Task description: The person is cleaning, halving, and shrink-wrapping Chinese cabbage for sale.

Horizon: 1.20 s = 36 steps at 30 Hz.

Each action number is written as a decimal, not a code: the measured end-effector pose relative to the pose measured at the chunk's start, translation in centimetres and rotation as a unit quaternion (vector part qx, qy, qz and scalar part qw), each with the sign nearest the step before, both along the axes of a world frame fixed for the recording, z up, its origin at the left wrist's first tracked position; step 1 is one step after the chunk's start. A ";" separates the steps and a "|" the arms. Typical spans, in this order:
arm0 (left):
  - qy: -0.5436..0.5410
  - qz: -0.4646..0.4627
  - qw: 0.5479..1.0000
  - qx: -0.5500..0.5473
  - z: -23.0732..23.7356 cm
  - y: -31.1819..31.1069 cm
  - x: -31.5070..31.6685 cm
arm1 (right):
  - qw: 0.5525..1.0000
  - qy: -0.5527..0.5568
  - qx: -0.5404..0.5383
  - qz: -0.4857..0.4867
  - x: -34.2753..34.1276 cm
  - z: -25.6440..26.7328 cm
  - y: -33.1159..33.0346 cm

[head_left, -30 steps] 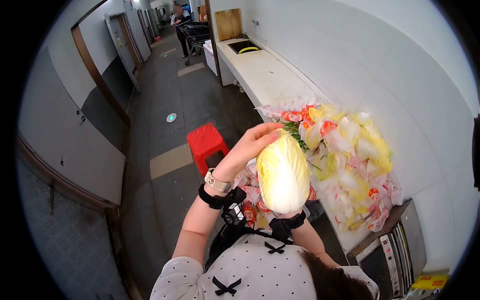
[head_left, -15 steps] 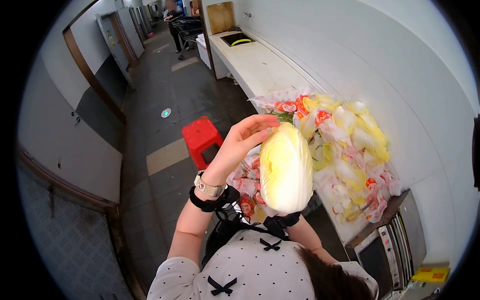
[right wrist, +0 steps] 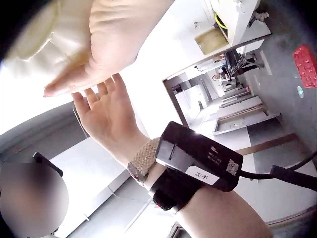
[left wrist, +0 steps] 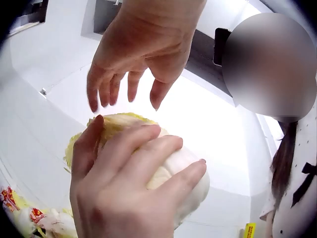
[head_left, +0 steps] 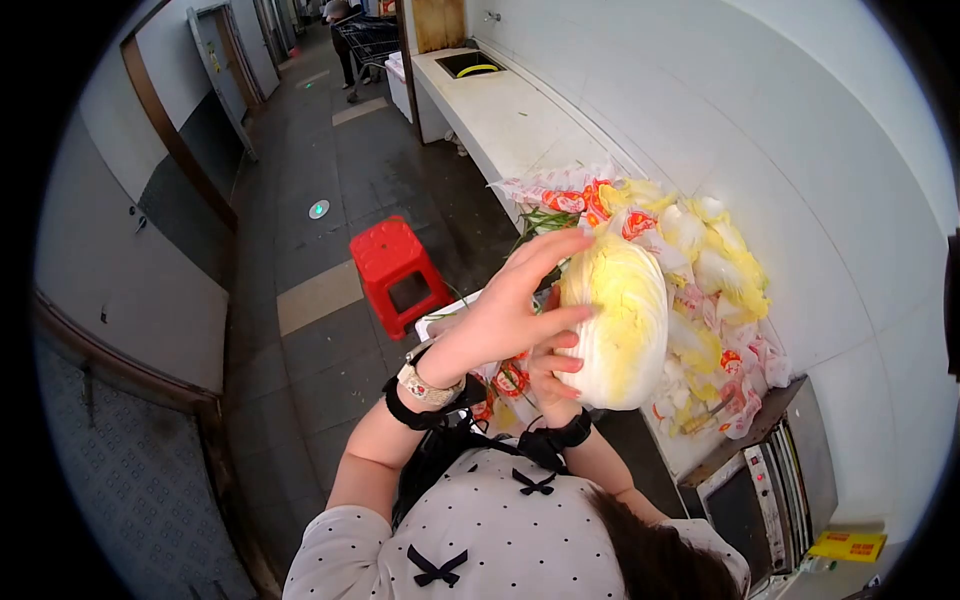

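Note:
A pale napa cabbage (head_left: 625, 330), yellow and leafy at its far end and white at the near end, is held up in front of the chest. My right hand (head_left: 552, 375) grips it from the left underside, its fingers spread around the white part; in the left wrist view this hand (left wrist: 131, 191) lies across the cabbage (left wrist: 194, 194). My left hand (head_left: 505, 312), with a watch on its wrist, hovers beside the leafy end, thumb and fingers apart. The left wrist view shows a gap between the left fingertips (left wrist: 156, 101) and the leaves.
Loose cabbage leaves and red-printed plastic wrappers (head_left: 735, 400) cover the near counter (head_left: 540, 140), with a sink (head_left: 470, 65) at its far end. A red stool (head_left: 390, 255) stands on the floor to the left. Farther off, a person is beside a shopping cart (head_left: 368, 45).
The cabbage has shifted right and turned, so more of its yellow leafy side shows. My right fingers have come into view at its left. My left hand has moved right, fingers spreading.

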<state>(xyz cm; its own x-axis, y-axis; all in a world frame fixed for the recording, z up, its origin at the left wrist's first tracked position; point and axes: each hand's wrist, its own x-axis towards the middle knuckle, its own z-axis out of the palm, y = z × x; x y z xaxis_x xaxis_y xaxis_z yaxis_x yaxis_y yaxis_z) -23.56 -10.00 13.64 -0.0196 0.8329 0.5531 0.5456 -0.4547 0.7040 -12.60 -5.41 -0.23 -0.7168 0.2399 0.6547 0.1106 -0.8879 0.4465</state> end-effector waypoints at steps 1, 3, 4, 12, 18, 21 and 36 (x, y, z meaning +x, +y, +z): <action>-0.028 -0.006 0.999 -0.015 -0.1 0.1 0.2 | 1.000 -0.020 -0.002 -0.003 0.4 0.2 -0.2; -0.084 -0.016 0.995 -0.044 -0.1 0.0 0.5 | 0.999 -0.042 0.015 -0.031 0.7 -1.5 0.0; -0.079 -0.047 0.994 -0.064 -0.1 0.0 0.5 | 0.997 -0.044 0.033 -0.057 0.3 -3.0 0.2; -0.175 0.026 0.981 -0.085 -1.1 -1.5 0.4 | 0.805 -0.323 0.300 -0.397 2.7 1.7 1.8; -0.347 -0.048 0.924 -0.154 -2.8 -1.0 -0.8 | 0.417 -0.476 0.411 -0.657 2.2 8.9 2.0; -0.461 -0.060 0.877 -0.125 -4.3 -0.3 -1.7 | 0.347 -0.493 0.452 -0.658 1.5 11.4 0.8; -0.383 0.007 0.923 -0.037 -4.1 -3.3 -2.2 | 0.307 -0.485 0.486 -0.658 -0.7 10.7 -2.2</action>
